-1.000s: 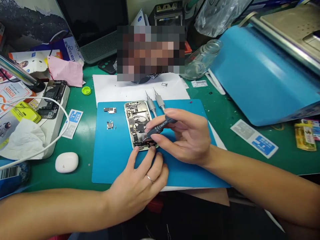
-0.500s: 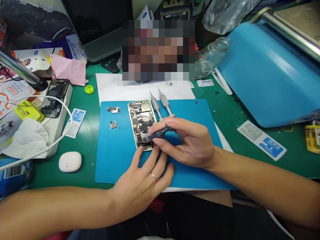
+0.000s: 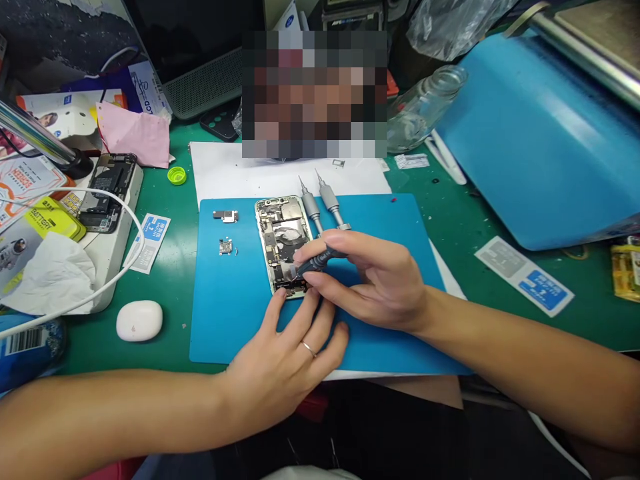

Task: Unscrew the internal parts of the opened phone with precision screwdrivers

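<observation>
An opened smartphone (image 3: 289, 232) lies on the blue mat (image 3: 225, 313), its battery and inner boards exposed. My left hand (image 3: 285, 357) has its fingers spread, and the fingertips rest on the phone's lower edge. Over the phone's lower right part, my right hand (image 3: 385, 277) is closed around a dark grey tool (image 3: 316, 262) with a slim tip. That tip points down at the lower inside of the phone; whether it touches cannot be made out. Two grey screwdrivers, one left (image 3: 310, 201) and one right (image 3: 329, 195), lie just right of the phone.
Left of the phone are small metal parts (image 3: 226, 247) and a bracket (image 3: 229, 216). A white rounded case (image 3: 139, 320) sits on the green table. A white cable (image 3: 136, 223) loops at left. Behind stand a glass jar (image 3: 420, 120) and a pixelated area (image 3: 315, 93).
The whole view has shifted slightly upward. Both hands keep nearly the same places, and the dark grey tool stays at the phone's lower part.
</observation>
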Available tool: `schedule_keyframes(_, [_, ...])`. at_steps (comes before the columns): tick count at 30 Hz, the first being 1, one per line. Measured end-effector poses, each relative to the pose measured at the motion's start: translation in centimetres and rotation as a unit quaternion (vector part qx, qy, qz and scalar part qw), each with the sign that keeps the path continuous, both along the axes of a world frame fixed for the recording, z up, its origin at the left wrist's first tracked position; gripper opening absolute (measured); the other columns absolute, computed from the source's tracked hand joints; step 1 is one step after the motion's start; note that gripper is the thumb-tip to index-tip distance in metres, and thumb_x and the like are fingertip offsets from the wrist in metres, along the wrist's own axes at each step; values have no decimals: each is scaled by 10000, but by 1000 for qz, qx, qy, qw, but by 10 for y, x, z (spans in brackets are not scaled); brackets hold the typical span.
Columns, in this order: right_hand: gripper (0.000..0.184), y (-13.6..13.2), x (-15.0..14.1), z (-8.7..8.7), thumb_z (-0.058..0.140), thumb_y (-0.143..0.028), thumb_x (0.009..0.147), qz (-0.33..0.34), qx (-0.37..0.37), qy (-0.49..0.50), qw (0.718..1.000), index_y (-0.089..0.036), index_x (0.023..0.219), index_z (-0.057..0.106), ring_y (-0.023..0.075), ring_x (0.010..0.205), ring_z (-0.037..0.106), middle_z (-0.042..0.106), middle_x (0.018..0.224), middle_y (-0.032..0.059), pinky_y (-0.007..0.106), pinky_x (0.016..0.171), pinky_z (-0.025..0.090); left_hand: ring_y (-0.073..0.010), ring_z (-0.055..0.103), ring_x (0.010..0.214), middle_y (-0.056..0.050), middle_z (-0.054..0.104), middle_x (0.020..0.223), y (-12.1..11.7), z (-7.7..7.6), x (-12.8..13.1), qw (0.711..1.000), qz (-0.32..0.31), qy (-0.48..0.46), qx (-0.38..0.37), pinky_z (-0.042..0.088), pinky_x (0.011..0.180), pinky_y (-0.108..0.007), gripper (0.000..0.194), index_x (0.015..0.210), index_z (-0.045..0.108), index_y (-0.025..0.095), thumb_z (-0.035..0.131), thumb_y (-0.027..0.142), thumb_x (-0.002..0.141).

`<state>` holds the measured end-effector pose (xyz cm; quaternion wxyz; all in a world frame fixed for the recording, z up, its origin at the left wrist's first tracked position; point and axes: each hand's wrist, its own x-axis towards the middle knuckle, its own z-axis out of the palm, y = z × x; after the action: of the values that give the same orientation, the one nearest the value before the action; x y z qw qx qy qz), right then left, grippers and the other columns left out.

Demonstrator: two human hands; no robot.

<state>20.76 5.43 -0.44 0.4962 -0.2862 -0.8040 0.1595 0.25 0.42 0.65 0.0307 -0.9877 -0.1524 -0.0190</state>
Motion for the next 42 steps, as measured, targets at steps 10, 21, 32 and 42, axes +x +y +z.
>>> schedule_keyframes(10, [759,0,3,2,678,-100,908,-1,20,-21,1000,-316,1550,337,203,994,778,771,1174,59,312,796,696,-379,415,1435,-193,490,1515,0,1,1,1000,0,-3,3,410,1113,-600,502,1489,462,102,420,247,1010])
schedule_keyframes(21, [538,2,1,15,597,-110,938,-14,93,-51,994,-315,1428,507,190,819,761,773,975,36,341,682,669,-376,399,1448,-196,468,1541,1,1,1,1000,3,5,2,414,1110,-610,518,1507,443,100,421,253,1013])
schedule_keyframes(32, [513,3,0,15,618,-63,916,8,84,-27,996,-238,1388,517,193,917,778,781,1018,67,333,780,670,-404,362,1466,-216,433,1565,-1,2,1,1000,-1,12,-2,396,1111,-631,551,1517,423,93,451,279,1000])
schedule_keyframes(42, [463,4,0,16,646,-108,910,-8,110,-49,993,-224,1347,548,173,828,718,740,971,67,312,709,637,-376,384,1445,-178,476,1535,0,3,0,1000,3,13,-6,391,1113,-623,539,1505,447,112,465,302,1000])
